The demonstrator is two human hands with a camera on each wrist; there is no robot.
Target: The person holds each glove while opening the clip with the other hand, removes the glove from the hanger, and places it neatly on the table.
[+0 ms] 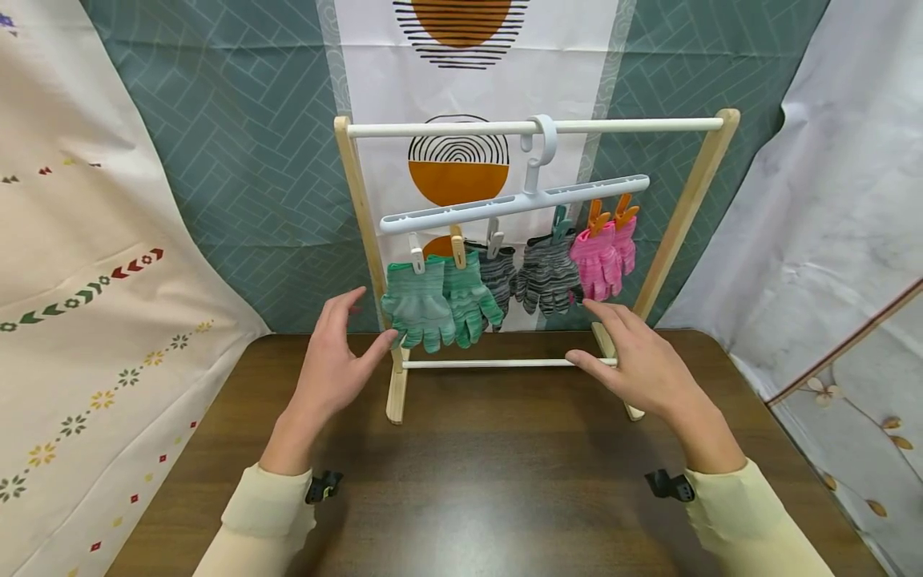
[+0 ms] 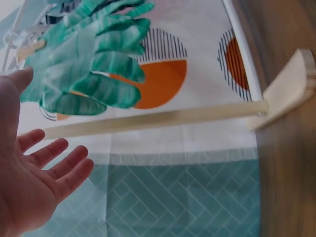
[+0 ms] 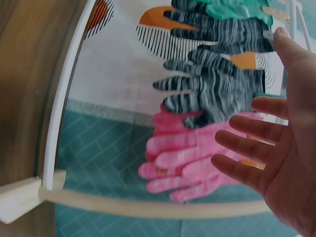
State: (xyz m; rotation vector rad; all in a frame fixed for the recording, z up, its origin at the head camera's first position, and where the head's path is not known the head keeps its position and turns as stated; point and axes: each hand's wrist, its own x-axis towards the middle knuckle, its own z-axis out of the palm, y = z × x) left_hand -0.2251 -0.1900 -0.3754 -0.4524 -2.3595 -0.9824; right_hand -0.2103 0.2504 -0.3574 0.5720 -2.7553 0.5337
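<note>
A pale blue hanger [image 1: 519, 202] hooks over the rack's white top rod, tilted with its left end lower. Clothespins hold green gloves [image 1: 421, 304] at its left, grey-and-black striped gloves [image 1: 550, 272] in the middle and pink gloves [image 1: 602, 256] at the right. My left hand [image 1: 335, 361] is held up beside the green gloves, thumb and fingers spread, gripping nothing. On the other side my right hand [image 1: 642, 357] hovers below the pink gloves, fingers extended and nothing in its grasp. Both wrist views show each palm facing the gloves; contact with them cannot be made out.
The small wooden rack [image 1: 681, 216] stands at the back of the brown table [image 1: 469, 497], with a lower white rod [image 1: 497, 364] between its feet. Patterned cloth [image 1: 238, 120] hangs behind it. More cloth drapes down both sides.
</note>
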